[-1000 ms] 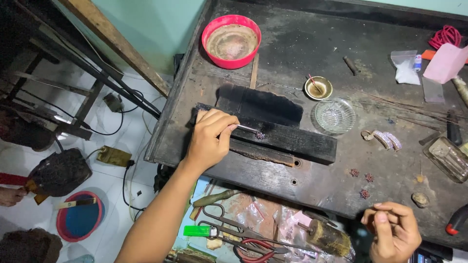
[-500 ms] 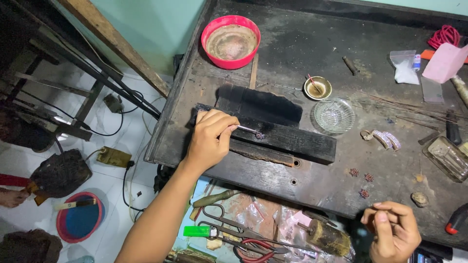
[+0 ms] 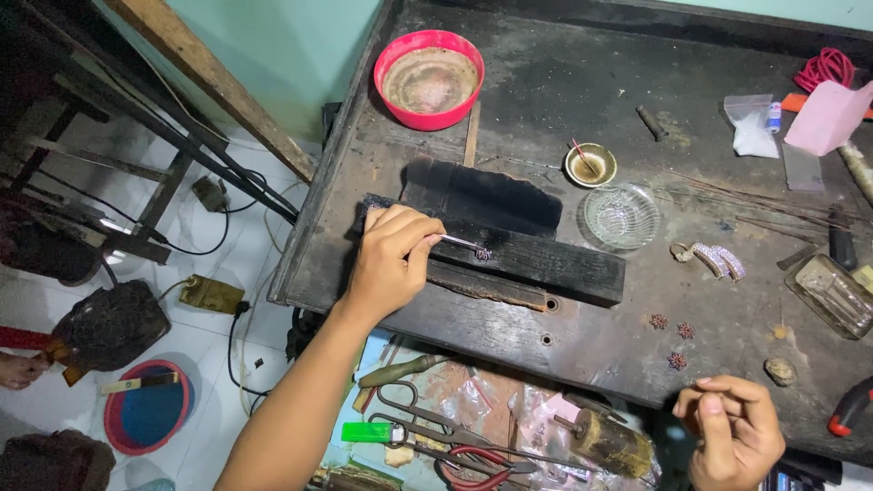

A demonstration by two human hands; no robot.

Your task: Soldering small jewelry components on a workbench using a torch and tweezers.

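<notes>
Blackened bench [image 3: 582, 109] and charred wooden block [image 3: 546, 259] look as they did a second ago; I see almost nothing changed. Left hand [image 3: 393, 259] holds as before, fingers pressed together on thin tweezers [image 3: 462, 242] whose tip meets the small beaded piece [image 3: 483, 254] just beyond my fingertips. Right hand [image 3: 732, 432] stays low near the bench edge, fingertips pinched together; what they hold, I cannot tell. I judge the work is paused on fine positioning.

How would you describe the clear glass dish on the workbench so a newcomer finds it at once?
Start at the red bowl at the far edge of the dark workbench. Go toward the person's right to the small brass cup. Directly nearer sits the glass dish: round, shallow, transparent and ribbed, unlike the opaque cup and the rectangular glass tray farther right.
</notes>
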